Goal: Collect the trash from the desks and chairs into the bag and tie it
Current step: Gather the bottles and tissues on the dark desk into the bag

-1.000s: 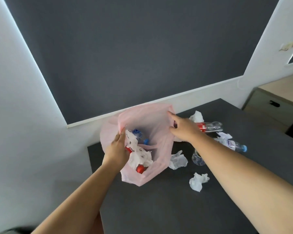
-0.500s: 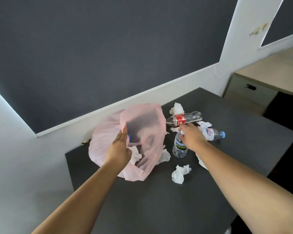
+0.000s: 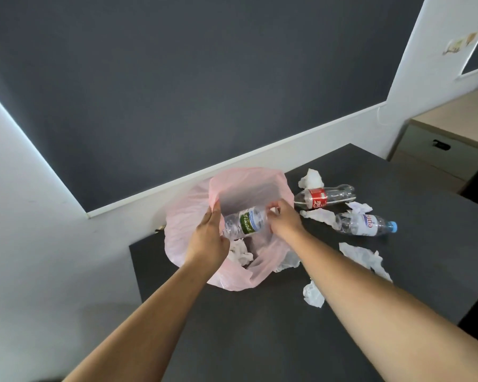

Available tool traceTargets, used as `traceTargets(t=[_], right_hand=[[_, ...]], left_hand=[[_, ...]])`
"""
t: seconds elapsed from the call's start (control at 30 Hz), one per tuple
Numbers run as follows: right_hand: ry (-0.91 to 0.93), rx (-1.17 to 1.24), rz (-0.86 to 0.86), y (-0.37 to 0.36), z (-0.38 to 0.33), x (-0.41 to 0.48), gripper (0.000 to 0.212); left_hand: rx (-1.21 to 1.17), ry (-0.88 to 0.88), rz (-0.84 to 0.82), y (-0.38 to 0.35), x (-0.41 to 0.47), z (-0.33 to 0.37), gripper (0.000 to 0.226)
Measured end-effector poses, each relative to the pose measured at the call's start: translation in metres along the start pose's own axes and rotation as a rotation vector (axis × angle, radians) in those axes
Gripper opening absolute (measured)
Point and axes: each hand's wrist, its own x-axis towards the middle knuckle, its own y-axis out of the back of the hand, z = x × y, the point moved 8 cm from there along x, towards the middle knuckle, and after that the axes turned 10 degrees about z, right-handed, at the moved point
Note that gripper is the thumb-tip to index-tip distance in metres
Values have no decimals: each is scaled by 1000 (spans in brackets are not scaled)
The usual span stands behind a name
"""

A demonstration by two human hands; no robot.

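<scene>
Here, mid-frame, the right hand (image 3: pixel 283 221) grips a clear bottle (image 3: pixel 244 222) over the pink bag (image 3: pixel 188 216), whose rim the left hand (image 3: pixel 207 238) pinches.

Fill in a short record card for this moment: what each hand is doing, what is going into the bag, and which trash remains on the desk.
left hand: holds the pink bag open at its rim
right hand: grip on a green-label bottle over the bag mouth
inside bag: crumpled tissue
on desk: cola bottle, blue-capped bottle, several loose tissues
bag tied: no
</scene>
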Motion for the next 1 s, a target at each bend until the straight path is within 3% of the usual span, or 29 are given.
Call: traceTargets(t=[0.13,0.3,0.53,0.7,0.8,0.9,1.0], right_hand=[[-261,138,-165,-65,38,-31,24],[-193,88,-349,-78,37,-31,49],[113,-289,-156,21,45,5,47],[76,-791,-477,32,116,-29,68],[91,-812,-509,21,150,-49,52],[79,-771,-444,15,156,-49,25],[75,-668,-352,11,139,-32,16]], left_hand=[[12,4,24,9,2,-8,83],[10,36,22,11,4,-17,80],[22,11,-9,1,6,-11,81],[39,28,-19,-6,5,-13,83],[71,31,-22,-9,4,-16,83],[61,41,-17,-10,5,-18,83],[61,52,0,-6,7,-22,85]])
